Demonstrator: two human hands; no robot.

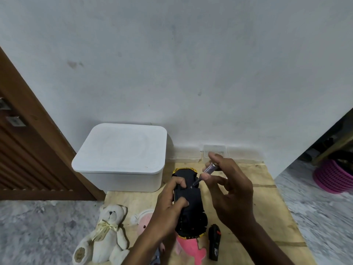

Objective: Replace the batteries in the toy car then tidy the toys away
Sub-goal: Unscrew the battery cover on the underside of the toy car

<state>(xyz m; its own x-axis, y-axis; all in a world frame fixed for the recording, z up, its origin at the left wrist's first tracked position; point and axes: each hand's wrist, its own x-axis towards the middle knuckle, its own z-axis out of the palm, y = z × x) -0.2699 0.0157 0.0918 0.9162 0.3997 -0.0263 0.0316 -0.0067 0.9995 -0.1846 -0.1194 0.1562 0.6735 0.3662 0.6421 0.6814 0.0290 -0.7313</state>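
A black and yellow toy car (193, 211) lies upside down, its black underside facing up, above a wooden board. My left hand (170, 205) grips the car's left side, thumb and fingers on the underside. My right hand (227, 186) pinches a small screwdriver (207, 172) with a clear purplish handle. Its metal tip touches the car's underside near the front, on the right. A black remote control (214, 242) lies on the board just right of the car's rear.
A white lidded storage box (122, 155) stands at the wall, left of the car. A white teddy bear (107, 234) and a pink plush toy (189, 249) lie on the wooden board (267, 217). Clear small containers (215, 150) sit by the wall. A brown door (28, 150) is at left.
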